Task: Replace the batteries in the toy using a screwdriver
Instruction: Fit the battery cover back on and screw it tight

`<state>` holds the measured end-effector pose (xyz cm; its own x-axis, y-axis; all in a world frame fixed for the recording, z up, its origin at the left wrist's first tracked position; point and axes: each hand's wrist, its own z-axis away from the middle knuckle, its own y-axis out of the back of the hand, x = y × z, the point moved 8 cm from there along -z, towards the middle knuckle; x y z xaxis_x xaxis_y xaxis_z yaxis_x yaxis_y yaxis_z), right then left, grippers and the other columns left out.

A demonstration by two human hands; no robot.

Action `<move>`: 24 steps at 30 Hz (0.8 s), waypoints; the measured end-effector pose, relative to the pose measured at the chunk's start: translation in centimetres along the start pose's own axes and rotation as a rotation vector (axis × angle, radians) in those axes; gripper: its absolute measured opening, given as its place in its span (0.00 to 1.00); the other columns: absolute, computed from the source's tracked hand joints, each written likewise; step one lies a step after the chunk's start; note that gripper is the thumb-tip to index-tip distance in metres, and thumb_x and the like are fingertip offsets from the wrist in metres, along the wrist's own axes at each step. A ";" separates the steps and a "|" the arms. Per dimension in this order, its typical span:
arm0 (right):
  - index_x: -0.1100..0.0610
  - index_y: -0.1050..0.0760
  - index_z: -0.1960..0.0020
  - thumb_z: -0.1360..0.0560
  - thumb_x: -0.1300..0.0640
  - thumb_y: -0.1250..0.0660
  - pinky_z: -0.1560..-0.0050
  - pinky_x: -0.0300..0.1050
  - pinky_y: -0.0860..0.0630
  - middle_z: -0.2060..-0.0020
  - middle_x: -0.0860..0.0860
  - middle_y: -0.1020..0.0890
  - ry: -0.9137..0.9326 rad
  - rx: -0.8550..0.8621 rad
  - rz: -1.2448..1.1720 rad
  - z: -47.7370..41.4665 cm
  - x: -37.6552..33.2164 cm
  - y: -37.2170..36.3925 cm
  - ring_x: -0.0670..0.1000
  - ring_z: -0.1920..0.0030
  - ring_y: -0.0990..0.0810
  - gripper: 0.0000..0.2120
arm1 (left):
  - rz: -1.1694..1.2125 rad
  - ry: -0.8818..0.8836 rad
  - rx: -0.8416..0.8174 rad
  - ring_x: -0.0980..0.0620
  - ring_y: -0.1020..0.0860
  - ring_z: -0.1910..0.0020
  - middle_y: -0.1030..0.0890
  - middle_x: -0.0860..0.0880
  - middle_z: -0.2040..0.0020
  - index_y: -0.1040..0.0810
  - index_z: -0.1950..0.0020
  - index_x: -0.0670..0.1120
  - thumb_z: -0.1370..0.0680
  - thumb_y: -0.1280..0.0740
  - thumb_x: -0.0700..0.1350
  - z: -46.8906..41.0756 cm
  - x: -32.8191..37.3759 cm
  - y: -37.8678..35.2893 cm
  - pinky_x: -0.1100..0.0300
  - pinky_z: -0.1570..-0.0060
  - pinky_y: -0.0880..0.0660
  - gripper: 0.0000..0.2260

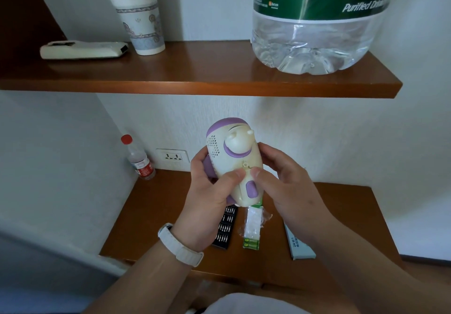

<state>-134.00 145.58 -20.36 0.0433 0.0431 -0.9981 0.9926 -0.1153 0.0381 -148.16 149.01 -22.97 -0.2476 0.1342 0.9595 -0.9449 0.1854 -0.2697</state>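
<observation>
We are gripping the toy (233, 157) in our left hand (210, 191) and right hand (280, 182), thumbs (235, 174) perhaps forcing its cover (244, 183) between them, risking snapping it.

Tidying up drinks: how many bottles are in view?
2. A large water bottle with a green label stands on the upper shelf, right; a small red-capped bottle stands on the lower shelf, left of the wall socket. Others may be hidden.
</observation>
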 end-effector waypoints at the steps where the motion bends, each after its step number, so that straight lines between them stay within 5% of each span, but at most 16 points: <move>1: 0.46 0.27 0.31 0.22 0.56 0.33 0.54 0.30 0.23 0.42 0.39 0.19 0.004 0.005 0.003 0.1 0.0 0.1 0.35 0.47 0.20 0.20 | -0.002 -0.001 -0.003 0.46 0.17 0.43 0.18 0.52 0.39 0.36 0.28 0.53 0.31 0.27 0.44 0.0 0.0 0.0 0.44 0.51 0.17 0.33; 17: 0.44 0.26 0.34 0.24 0.55 0.30 0.50 0.41 0.19 0.42 0.41 0.20 0.068 0.083 -0.017 0.4 0.3 0.3 0.44 0.44 0.18 0.19 | -0.086 -0.080 -0.063 0.48 0.18 0.40 0.19 0.50 0.37 0.35 0.27 0.52 0.31 0.27 0.46 0.3 0.9 -0.3 0.49 0.50 0.17 0.33; 24: 0.36 0.30 0.34 0.28 0.38 0.32 0.48 0.45 0.19 0.47 0.46 0.21 -0.008 0.086 0.085 0.6 1.9 0.4 0.47 0.47 0.20 0.23 | -0.077 -0.070 -0.115 0.46 0.19 0.38 0.20 0.50 0.36 0.34 0.27 0.51 0.29 0.26 0.46 0.4 0.5 -0.3 0.45 0.46 0.19 0.33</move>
<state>-133.61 145.05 -22.24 0.1253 0.0221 -0.9919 0.9721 -0.2028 0.1182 -148.13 148.61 -22.38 -0.1938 0.0476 0.9799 -0.9318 0.3035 -0.1990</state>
